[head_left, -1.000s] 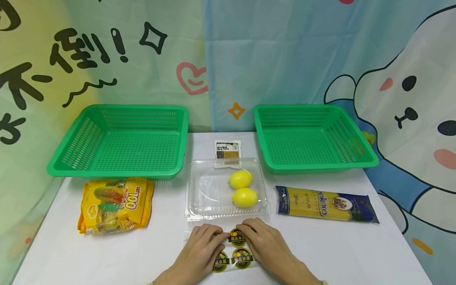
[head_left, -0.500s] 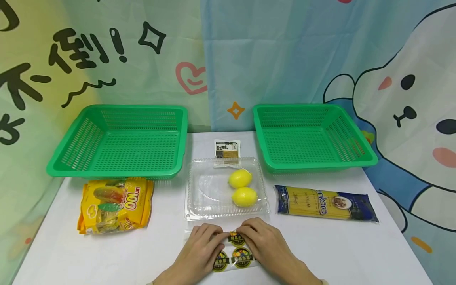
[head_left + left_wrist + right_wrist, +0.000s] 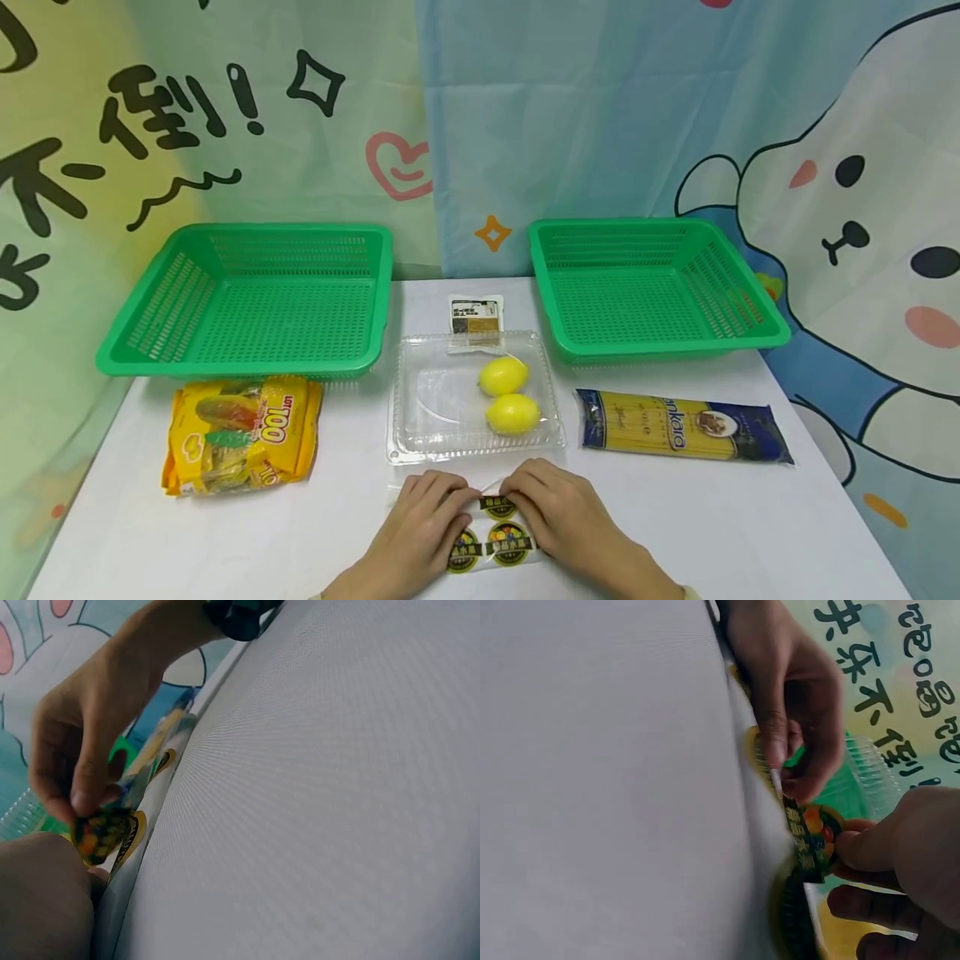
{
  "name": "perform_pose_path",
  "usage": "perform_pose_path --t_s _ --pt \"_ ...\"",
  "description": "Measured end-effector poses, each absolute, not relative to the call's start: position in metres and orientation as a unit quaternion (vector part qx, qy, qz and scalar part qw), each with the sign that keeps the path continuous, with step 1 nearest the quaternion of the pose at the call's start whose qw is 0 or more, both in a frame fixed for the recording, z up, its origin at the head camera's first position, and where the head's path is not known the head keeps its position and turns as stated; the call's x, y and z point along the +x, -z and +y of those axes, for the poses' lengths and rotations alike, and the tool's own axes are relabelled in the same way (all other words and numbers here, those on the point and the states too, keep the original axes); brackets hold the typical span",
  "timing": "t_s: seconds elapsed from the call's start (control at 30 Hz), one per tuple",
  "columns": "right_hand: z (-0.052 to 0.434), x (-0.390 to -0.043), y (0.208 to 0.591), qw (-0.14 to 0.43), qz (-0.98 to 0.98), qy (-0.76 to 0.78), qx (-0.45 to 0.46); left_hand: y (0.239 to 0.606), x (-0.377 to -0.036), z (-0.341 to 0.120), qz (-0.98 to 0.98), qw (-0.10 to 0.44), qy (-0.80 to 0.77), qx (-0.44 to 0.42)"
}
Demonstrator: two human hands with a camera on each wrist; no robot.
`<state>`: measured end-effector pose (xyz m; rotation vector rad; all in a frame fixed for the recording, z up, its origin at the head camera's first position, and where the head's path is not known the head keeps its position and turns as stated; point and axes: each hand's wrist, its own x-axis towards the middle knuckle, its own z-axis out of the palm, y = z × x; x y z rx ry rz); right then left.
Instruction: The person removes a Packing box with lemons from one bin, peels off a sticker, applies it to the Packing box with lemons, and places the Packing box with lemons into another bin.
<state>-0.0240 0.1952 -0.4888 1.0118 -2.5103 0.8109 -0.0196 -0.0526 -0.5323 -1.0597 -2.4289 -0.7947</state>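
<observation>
A white sheet (image 3: 482,527) of round black-and-gold fruit stickers lies at the table's front, between both hands. My left hand (image 3: 422,527) pinches the sheet near its far edge with thumb and index finger. Opposite it, my right hand (image 3: 564,518) pinches a round sticker (image 3: 819,834) between thumb and fingertip. That sticker is partly raised off the sheet, as the right wrist view shows. Flat beneath it lies another sticker (image 3: 510,543). Just beyond the hands stands a clear plastic clamshell box (image 3: 431,417) with two lemons (image 3: 513,414) in the right part of its area.
Two green baskets (image 3: 247,369) (image 3: 675,346) stand at the back left and right. A yellow snack bag (image 3: 240,435) lies at left, a spaghetti pack (image 3: 682,427) at right. A small white-and-brown packet (image 3: 476,314) lies behind the box. A printed curtain (image 3: 480,125) hangs behind.
The top sticker has gone from lying flat to partly lifted, its upper part bent up from the sheet. My right hand has shifted slightly to the right; the left has barely moved.
</observation>
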Motion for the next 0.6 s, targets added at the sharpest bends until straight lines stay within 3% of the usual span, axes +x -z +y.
perform_pose_path --t_s 0.3,0.43,0.6 --pt "0.205 -0.023 0.466 0.026 -0.836 -0.431 0.339 0.529 -0.018 -0.052 -0.862 0.186 0.286 -0.375" --pt "0.208 -0.027 0.453 0.02 -0.818 -0.466 0.338 0.514 -0.017 -0.055 -0.842 0.197 0.326 -0.382" --pt "0.208 -0.034 0.432 0.043 -0.816 -0.461 0.345 0.475 -0.018 -0.056 -0.798 0.156 0.443 -0.377"
